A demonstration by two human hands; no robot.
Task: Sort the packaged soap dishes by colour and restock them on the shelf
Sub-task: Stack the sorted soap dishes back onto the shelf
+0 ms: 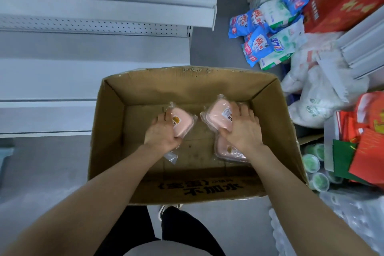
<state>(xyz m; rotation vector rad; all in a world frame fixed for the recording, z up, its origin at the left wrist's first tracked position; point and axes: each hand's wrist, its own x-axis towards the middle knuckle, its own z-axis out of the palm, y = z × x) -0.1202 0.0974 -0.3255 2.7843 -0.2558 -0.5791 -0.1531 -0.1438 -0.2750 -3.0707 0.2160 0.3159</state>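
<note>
okay, down in the cardboard box (112,131): my left hand (161,131) curls round a pink soap dish (184,123), my right hand (241,129) grips a second dish (218,117) (third dish (226,150) under my wrist). best lift by the hard shells, not loose wrap, then to the shelf (62,114).

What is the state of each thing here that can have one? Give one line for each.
cardboard box: open on top.
left hand: grips the left soap dish.
right hand: grips the right soap dish.
left soap dish: wrapped, held.
right soap dish: wrapped, held.
third soap dish: wrapped, lying on the box floor.
</note>
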